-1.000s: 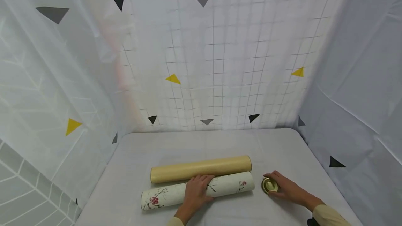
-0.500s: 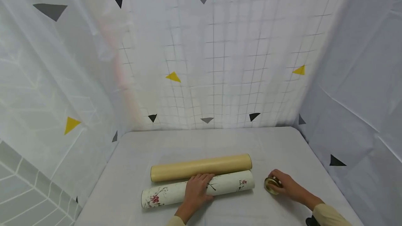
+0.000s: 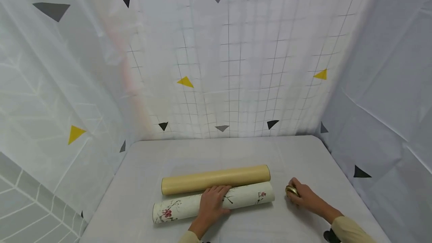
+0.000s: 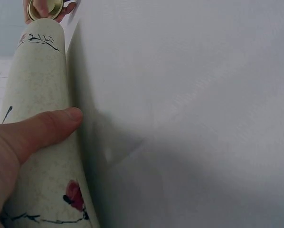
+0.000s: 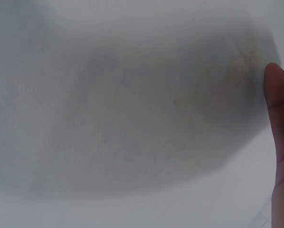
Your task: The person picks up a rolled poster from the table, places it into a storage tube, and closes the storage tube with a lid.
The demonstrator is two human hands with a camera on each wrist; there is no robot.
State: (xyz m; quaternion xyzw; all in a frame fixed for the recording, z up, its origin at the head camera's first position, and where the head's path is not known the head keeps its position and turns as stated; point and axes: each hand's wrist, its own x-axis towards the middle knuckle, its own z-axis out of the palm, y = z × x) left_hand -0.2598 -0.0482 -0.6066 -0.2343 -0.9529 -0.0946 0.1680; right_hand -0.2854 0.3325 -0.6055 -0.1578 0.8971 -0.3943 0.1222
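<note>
A white cardboard tube (image 3: pixel 248 197) printed with red blossoms and dark twigs lies across the table. My left hand (image 3: pixel 210 203) grips it near the middle, fingers over the top and thumb along the near side. In the left wrist view the thumb (image 4: pixel 56 124) crosses the tube's surface. To the right of the tube's end, my right hand (image 3: pixel 308 200) pinches a round gold metal lid (image 3: pixel 289 190), turned up nearly on edge. The left wrist view also catches the lid (image 4: pixel 55 5) beyond the tube's far end. Only one digit of my right hand (image 5: pixel 277 104) shows in the right wrist view.
Just behind the white tube lies a plain yellow tube (image 3: pixel 216 180), almost parallel to it. A white cloth covers the table (image 3: pixel 233 153). Pale curtains with printed triangles hang at the back (image 3: pixel 209 66) and both sides.
The lid lay tipped toward the camera with its inside showing. My right hand has turned it nearly on edge and shifted slightly right. My left hand stays on the white tube.
</note>
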